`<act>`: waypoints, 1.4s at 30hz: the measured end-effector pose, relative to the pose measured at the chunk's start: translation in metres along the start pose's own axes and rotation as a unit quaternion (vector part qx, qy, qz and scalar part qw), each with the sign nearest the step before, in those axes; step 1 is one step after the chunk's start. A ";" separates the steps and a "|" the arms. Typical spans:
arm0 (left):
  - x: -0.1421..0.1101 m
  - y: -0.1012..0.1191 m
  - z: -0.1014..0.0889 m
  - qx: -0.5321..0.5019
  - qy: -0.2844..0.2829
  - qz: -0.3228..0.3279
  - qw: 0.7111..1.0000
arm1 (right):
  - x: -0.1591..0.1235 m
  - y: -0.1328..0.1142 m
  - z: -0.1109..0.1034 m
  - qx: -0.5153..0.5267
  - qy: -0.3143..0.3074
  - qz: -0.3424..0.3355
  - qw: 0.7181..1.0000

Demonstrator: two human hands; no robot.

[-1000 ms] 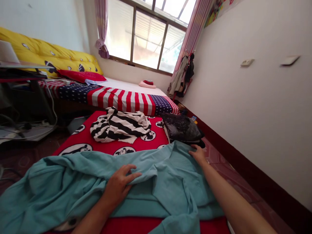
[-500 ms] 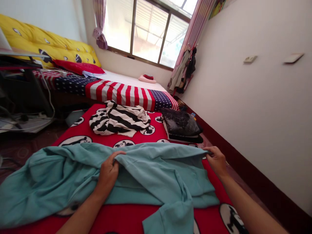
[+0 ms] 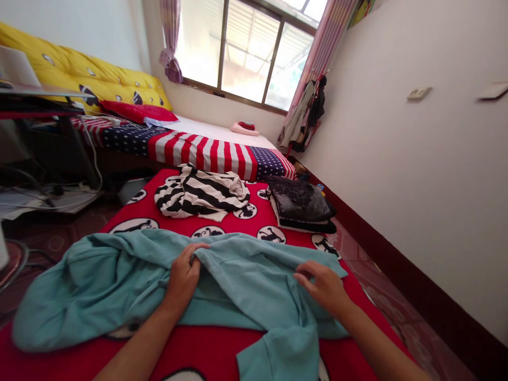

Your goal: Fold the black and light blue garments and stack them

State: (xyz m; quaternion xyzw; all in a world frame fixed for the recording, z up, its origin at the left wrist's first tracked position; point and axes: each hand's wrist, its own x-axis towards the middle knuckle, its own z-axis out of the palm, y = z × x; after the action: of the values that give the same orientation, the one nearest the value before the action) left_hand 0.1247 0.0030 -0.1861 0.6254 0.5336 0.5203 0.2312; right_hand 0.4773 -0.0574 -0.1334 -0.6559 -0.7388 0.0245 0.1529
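Note:
A teal sweatshirt [image 3: 246, 280] lies folded lengthwise across the red blanket, one sleeve [image 3: 281, 352] hanging toward me at the lower right. My left hand [image 3: 184, 275] is closed on the cloth near its middle, pinching a fold of the upper layer between thumb and fingers. Over the right part of the sweatshirt is my right hand [image 3: 323, 286], its fingers loosely bent, with a gap between thumb and forefinger and no cloth visible in it. I cannot tell whether its fingertips touch the fabric.
Beyond the sweatshirt, a black-and-white striped garment [image 3: 210, 191] lies crumpled on the red blanket [image 3: 214, 344]. A stack of dark folded clothes [image 3: 301, 201] sits at the far right. A bed with a stars-and-stripes cover [image 3: 206, 151] stands behind; a desk [image 3: 43, 95] is at left.
My right hand has let go of the sweatshirt's right edge and moved left and toward me. The lifted edge has dropped flat. My left hand keeps its pinch.

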 end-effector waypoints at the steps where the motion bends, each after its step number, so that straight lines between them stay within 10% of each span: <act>1: 0.000 0.000 0.000 -0.001 0.000 0.004 1.000 | -0.002 -0.017 0.006 0.031 -0.031 0.009 0.999; 7: 0.000 -0.001 0.000 -0.018 0.006 0.000 1.000 | 0.002 -0.083 0.008 0.192 -0.093 0.016 0.977; 15: -0.002 -0.003 -0.003 -0.104 0.047 -0.039 0.993 | -0.005 -0.128 0.014 0.528 -0.325 0.009 0.785; 21: 0.002 -0.004 -0.004 -0.087 0.039 -0.025 0.995 | 0.012 -0.104 0.027 0.302 0.001 -0.068 0.951; 29: 0.000 0.003 -0.019 0.173 -0.164 0.149 0.960 | 0.015 -0.096 0.063 0.201 -0.057 -0.163 0.964; 38: 0.033 0.010 -0.049 0.401 -0.223 0.110 0.882 | 0.012 -0.085 0.073 0.243 -0.047 -0.175 0.953; 42: 0.065 0.016 -0.052 0.411 -0.123 0.163 0.888 | 0.014 -0.086 0.066 0.243 -0.041 -0.181 0.952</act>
State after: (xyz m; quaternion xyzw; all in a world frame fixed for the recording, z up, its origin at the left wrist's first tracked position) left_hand 0.0778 0.0431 -0.1282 0.8016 0.5575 0.2038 -0.0711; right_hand 0.3762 -0.0447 -0.1729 -0.4528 -0.8224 0.2016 0.2792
